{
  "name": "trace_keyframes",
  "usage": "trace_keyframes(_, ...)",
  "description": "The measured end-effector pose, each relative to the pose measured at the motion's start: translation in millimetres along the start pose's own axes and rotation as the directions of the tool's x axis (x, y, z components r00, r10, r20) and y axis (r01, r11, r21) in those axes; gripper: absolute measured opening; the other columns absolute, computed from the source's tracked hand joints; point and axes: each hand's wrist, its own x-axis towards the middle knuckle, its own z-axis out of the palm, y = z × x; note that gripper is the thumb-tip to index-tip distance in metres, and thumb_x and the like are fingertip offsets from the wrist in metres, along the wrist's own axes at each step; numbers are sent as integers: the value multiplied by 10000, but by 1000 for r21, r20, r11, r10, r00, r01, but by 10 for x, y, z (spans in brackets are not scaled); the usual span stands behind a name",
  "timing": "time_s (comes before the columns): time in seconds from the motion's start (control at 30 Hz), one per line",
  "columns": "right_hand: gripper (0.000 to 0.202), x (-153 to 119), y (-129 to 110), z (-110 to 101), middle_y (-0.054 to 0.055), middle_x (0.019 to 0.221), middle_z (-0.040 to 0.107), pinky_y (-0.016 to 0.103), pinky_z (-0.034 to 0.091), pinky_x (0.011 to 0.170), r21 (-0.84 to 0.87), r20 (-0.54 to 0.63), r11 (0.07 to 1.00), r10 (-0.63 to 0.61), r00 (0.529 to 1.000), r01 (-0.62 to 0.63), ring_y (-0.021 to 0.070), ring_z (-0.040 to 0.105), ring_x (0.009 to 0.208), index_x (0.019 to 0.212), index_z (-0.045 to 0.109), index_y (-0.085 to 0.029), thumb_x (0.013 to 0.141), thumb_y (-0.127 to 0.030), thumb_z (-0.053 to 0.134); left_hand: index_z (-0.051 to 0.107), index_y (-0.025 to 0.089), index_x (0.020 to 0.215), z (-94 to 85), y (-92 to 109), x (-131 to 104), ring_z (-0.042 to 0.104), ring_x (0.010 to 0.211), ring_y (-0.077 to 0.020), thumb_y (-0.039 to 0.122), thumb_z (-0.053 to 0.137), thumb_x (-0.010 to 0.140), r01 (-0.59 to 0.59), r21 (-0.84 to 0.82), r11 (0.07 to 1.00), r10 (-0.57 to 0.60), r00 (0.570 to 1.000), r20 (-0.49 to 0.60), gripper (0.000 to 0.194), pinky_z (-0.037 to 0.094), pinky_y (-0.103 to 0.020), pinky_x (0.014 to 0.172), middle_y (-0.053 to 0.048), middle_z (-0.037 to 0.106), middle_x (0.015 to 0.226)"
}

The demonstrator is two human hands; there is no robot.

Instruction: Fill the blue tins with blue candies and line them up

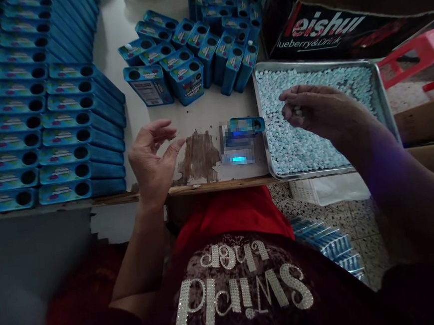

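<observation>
My right hand (312,110) is closed above the metal tray (383,104), with a few small pale candies (298,111) showing between its fingers. Pale blue and white candies (295,151) cover much of the tray's bottom. My left hand (154,157) hovers over the table's front edge, its thumb and fingers apart and nothing between them. Between the hands sits a small device (239,153), pixelated except for a lit blue display. One blue box (246,125) lies at its far side, close to the tray; how it rests there is unclear.
Stacked blue boxes (83,133) with round holes fill the table's left side. Several more blue boxes (186,82) stand upright at the back middle. A black carton (315,34) is behind the tray, and a red plastic stool (415,57) is on the right.
</observation>
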Motion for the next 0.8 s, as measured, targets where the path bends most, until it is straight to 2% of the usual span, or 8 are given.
trace_keyframes(0.17, 117, -3, -25, 130, -4, 657, 606, 205, 358, 494, -46, 34, 998, -39, 999, 41, 94, 484, 546, 855, 771, -207, 969, -222, 795, 779, 312, 1352, 105, 55, -18, 838, 1131, -235, 456, 930, 1023, -6, 32, 999, 5, 1000, 16, 390, 697, -435, 1094, -23, 853, 1187)
trace_keyframes(0.33, 142, 20, 11, 153, -7, 695, 617, 193, 420, 510, 24, 53, 1000, 17, 998, -18, 88, 513, 561, 890, 763, -210, 982, -254, 862, 744, 275, 1391, 278, 116, -72, 833, 1159, -232, 358, 890, 1029, 17, 30, 999, -19, 997, 76, 399, 688, -430, 1145, -46, 851, 1210)
trace_keyframes(0.47, 113, 47, 49, 138, 8, 726, 655, 219, 461, 527, 21, 84, 1000, 13, 996, -15, 107, 534, 587, 937, 774, -204, 997, -247, 859, 673, 287, 1527, 489, 55, -97, 807, 1270, -254, 281, 927, 976, -5, 30, 1000, 1, 992, 129, 606, 656, -453, 1198, -66, 833, 1335)
trace_keyframes(0.57, 64, 67, 110, 18, 20, 743, 674, 229, 443, 526, 29, 124, 999, -35, 992, 31, 112, 514, 585, 983, 803, -200, 1018, -253, 791, 635, 298, 1571, 737, -60, -83, 757, 1414, -310, 258, 1019, 892, -8, 43, 999, 1, 989, 149, 781, 612, -509, 1246, -103, 798, 1478)
trace_keyframes(0.63, 78, 69, 184, -114, 33, 794, 697, 247, 492, 572, -34, 98, 994, -97, 990, 101, 138, 575, 646, 995, 813, -223, 1017, -297, 807, 685, 297, 1506, 907, -104, -40, 741, 1442, -357, 278, 1051, 875, -3, 67, 998, -11, 979, 204, 730, 603, -541, 1238, -122, 802, 1479)
trace_keyframes(0.7, 100, 55, 294, -240, 66, 935, 750, 298, 594, 689, -197, 17, 962, -191, 981, 191, 197, 693, 828, 1004, 827, -250, 977, -326, 886, 752, 297, 1390, 1043, -80, 40, 783, 1334, -370, 301, 1032, 910, -3, 89, 996, -25, 952, 306, 556, 633, -529, 1163, -106, 846, 1349)
trace_keyframes(0.77, 159, 31, 432, -312, 97, 1090, 780, 375, 662, 824, -327, -63, 916, -265, 962, 230, 272, 751, 1052, 1036, 844, -272, 934, -327, 953, 784, 290, 1317, 1140, 24, 148, 808, 1211, -337, 254, 954, 973, -70, 74, 995, 34, 911, 411, 386, 655, -481, 1092, -79, 861, 1246)
trace_keyframes(0.8, 174, 20, 506, -319, 104, 1126, 785, 404, 675, 864, -318, -92, 921, -266, 959, 225, 296, 759, 1117, 1056, 846, -278, 936, -335, 959, 790, 284, 1318, 1181, 103, 207, 804, 1194, -319, 206, 888, 1011, -146, 64, 987, 102, 887, 451, 331, 653, -466, 1092, -75, 858, 1252)
